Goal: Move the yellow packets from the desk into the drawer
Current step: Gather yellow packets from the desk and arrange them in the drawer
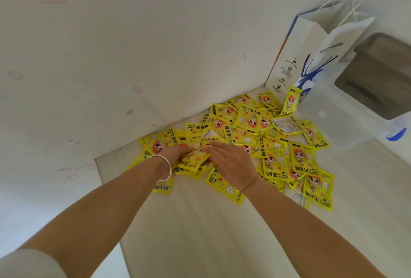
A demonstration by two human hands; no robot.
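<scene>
Several yellow packets [249, 122] with a red-haired cartoon figure lie scattered in a pile on the pale wooden desk [200, 233], against the wall. My left hand [178, 153], with a silver bangle at the wrist, and my right hand [231, 159] reach into the near left part of the pile. Between the two hands a small bunch of yellow packets [194, 159] is gathered; my left fingers curl into it and my right fingers lie over it, fairly straight. The drawer is not in view.
A white paper bag [311, 55] with blue print and cord handles stands at the back right against the wall. A white box-like unit [355, 117] with a dark opening sits to the right of the pile. The desk's left edge [106, 188] runs beside my left forearm.
</scene>
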